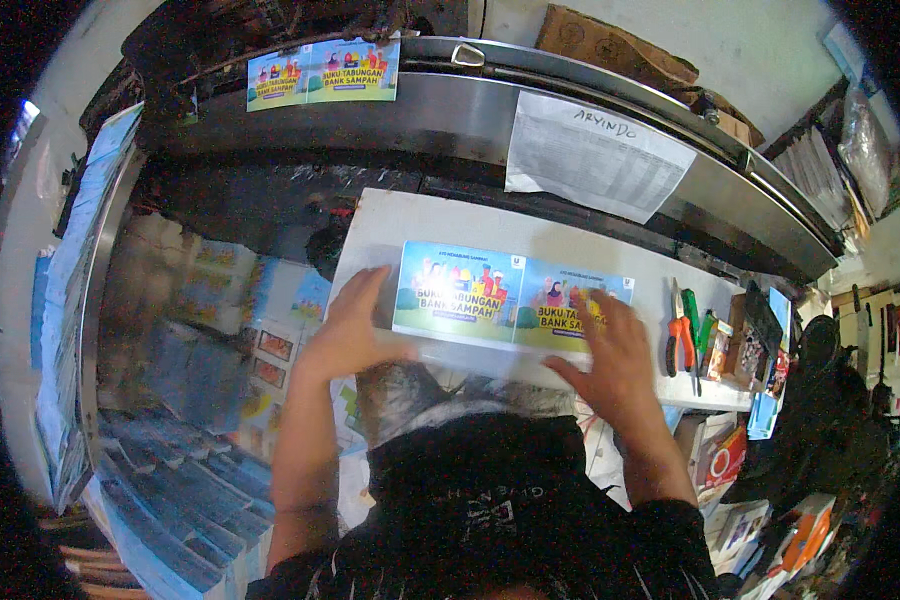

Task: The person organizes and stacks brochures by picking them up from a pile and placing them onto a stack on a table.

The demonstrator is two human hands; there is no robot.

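Observation:
A glossy printed sheet (457,292) with two matching colourful cover pictures side by side lies flat on a white board (650,262) in front of me. My left hand (355,325) is open at the sheet's left end, thumb and fingers spread apart. Over the sheet's right end, my right hand (615,350) is open too, its slightly blurred fingers covering part of the right-hand picture. Whether it presses on the paper, I cannot tell. Neither hand is wrapped round anything.
Orange-handled pliers (681,335), a green-handled tool (705,328) and a small box (753,345) sit at the board's right end. Behind runs a metal machine bar (450,118) with a similar print (345,70) and a paper list (595,155). Booklet stacks (170,490) fill the lower left.

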